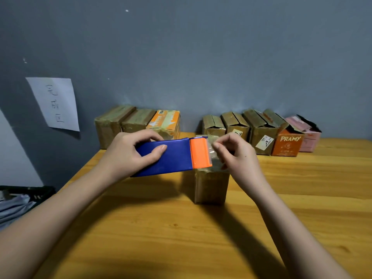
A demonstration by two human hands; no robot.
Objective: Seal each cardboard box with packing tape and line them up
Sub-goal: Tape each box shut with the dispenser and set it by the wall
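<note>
A blue tape dispenser (171, 158) with an orange cutter head (200, 154) is held level above the table, gripped by my left hand (130, 154). My right hand (235, 156) pinches the clear tape end (211, 153) at the cutter. Right under it stands a small brown cardboard box (211, 186), upright on the wooden table (181, 228). Three taped boxes (138, 123) sit in a row at the back left. Several boxes with open flaps (259, 131) stand in a row at the back right.
A paper sheet with handwriting (55, 103) is stuck on the grey wall at left. A black crate with cloth (18, 200) sits beyond the table's left edge. Bare wood lies in front of the box.
</note>
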